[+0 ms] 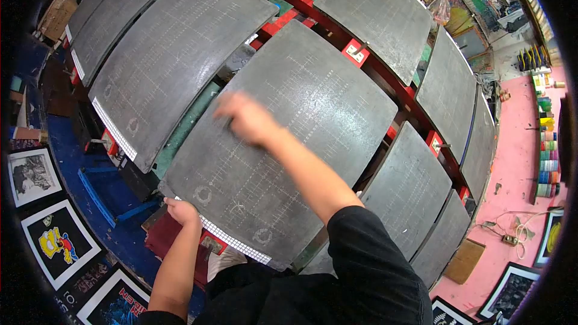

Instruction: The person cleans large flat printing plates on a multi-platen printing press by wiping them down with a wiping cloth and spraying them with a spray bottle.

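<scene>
Centre board [289,144] is a flat grey slab on a red frame [385,78], one of many arranged around it. Surface looks matte, gridded with faint lines and ring marks, with a white scale strip [232,241] along the near edge.

Right hand [244,117] is on top of the board toward its far left part, blurred. It looks curled over something small and dark, but I cannot tell what, or whether the fingers are really closed on it. Left hand [180,210] is at the near left corner of the same board, fingers curled over the edge, gripping it.

Handling, my read:
- Rigid and thin; won't flex or sag.
- Probably fairly heavy for its size, and seemingly fixed to an arm underneath, so it likely pivots or holds rather than lifts.
- Surface looks dull, maybe tacky, not slippery. Flat palm pressure should be fine; nothing fragile visible.
- Best hold is the near edge or corner, where the left hand already sits. Keep clear of the scale strip.
- Neighbouring board [162,54] sits close on the left, so little side clearance.

Framed prints [57,241] lie on the floor below left.
</scene>
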Tool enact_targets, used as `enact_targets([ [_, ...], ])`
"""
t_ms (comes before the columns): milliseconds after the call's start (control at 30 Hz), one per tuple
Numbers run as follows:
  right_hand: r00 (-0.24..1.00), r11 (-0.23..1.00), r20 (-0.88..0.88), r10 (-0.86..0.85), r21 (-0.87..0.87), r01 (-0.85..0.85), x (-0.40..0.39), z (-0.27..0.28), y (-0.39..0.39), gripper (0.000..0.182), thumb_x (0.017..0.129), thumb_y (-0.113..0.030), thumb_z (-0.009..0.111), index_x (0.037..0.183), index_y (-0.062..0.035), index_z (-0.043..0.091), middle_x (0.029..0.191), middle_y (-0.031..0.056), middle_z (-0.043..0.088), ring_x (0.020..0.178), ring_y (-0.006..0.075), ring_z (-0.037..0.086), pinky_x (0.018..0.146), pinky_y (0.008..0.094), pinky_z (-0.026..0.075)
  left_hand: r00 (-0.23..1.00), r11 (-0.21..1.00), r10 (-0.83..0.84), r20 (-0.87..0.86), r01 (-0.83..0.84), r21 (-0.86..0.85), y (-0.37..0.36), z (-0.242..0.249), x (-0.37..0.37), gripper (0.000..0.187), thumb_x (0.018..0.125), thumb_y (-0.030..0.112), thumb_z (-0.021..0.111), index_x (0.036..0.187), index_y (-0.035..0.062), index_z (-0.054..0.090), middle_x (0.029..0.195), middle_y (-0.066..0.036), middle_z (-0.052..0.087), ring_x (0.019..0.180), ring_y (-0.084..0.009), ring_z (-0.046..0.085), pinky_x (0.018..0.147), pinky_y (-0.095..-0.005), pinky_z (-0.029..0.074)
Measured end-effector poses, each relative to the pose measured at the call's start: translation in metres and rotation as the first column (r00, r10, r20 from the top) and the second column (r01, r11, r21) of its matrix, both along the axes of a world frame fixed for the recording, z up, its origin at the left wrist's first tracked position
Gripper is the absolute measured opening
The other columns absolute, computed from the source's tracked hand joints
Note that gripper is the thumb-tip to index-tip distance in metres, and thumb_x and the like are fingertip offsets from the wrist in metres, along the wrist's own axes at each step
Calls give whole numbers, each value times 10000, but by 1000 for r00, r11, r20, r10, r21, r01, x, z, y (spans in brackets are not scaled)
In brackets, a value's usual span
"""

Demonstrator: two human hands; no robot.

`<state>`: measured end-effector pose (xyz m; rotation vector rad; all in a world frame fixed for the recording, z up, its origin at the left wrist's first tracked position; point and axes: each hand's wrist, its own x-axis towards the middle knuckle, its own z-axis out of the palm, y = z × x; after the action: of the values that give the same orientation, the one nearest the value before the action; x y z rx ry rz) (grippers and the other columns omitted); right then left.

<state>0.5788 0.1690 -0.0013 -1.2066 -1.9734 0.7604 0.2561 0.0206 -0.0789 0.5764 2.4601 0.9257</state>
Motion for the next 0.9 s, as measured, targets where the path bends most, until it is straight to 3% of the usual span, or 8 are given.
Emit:
enact_targets([
  [100,918,984,-386,94,-104,-144,-52,29,-50,549,731,107,544,1202,-120,713,1405,137,612,1305,341,587,1104,400,473,999,1000,-5,-32,4,-14,3,22,16,713,1118,409,248,1271,-203,581,1326,-385,594,1229,-506,574,1061,-470,443],
  [233,666,726,-324,-672,-466,506,50,28,-91,601,719,102,483,1273,-42,669,1291,139,667,1268,299,600,1098,391,454,998,999,-47,-42,49,25,-13,-3,0,726,1119,422,256,1205,-215,593,1262,-392,618,1176,-531,577,1031,-482,448],
  [300,526,524,-150,-837,56,850,137,13,-95,592,783,113,491,1337,-34,641,1349,166,648,1276,309,596,1087,425,460,995,996,-44,-84,50,71,-9,16,14,717,1119,418,268,1139,-218,599,1192,-409,628,1118,-551,576,982,-514,447],
  [433,181,301,343,-922,337,892,200,-39,-89,466,813,66,552,1226,-91,700,1329,222,635,1288,401,569,1124,511,413,997,999,48,-53,-47,15,-3,24,24,705,1120,414,277,1055,-206,605,1098,-442,616,1030,-586,560,918,-567,425],
  [667,991,986,42,-123,122,117,-165,-20,-40,461,766,49,596,1184,-97,726,1293,150,663,1320,350,558,1162,498,400,969,972,94,231,-139,188,-2,-1,12,658,1115,414,315,1166,-166,622,1217,-332,659,1105,-471,624,970,-502,457],
  [767,829,910,-488,272,-151,-387,-239,15,-90,574,696,85,545,1227,-67,701,1283,154,668,1284,355,583,1138,456,433,729,915,29,684,-295,275,-8,2,7,557,1110,402,356,1308,-34,642,1294,-164,672,1210,-294,631,1029,-403,460],
  [833,819,956,-562,114,-162,-245,-223,25,-110,589,688,90,528,1233,-60,695,1274,150,670,1271,340,595,1130,439,440,209,661,-400,893,-609,439,-16,-31,-2,549,1106,461,326,1459,69,480,1442,-117,576,1330,-274,549,1123,-425,432],
  [900,869,978,-460,-182,-176,112,-173,41,-129,611,686,95,495,1253,-46,677,1253,136,672,1239,298,620,1113,413,446,183,869,-38,982,-479,123,-12,26,1,621,1094,524,300,1474,58,454,1499,-125,530,1373,-300,510,1155,-447,395],
])
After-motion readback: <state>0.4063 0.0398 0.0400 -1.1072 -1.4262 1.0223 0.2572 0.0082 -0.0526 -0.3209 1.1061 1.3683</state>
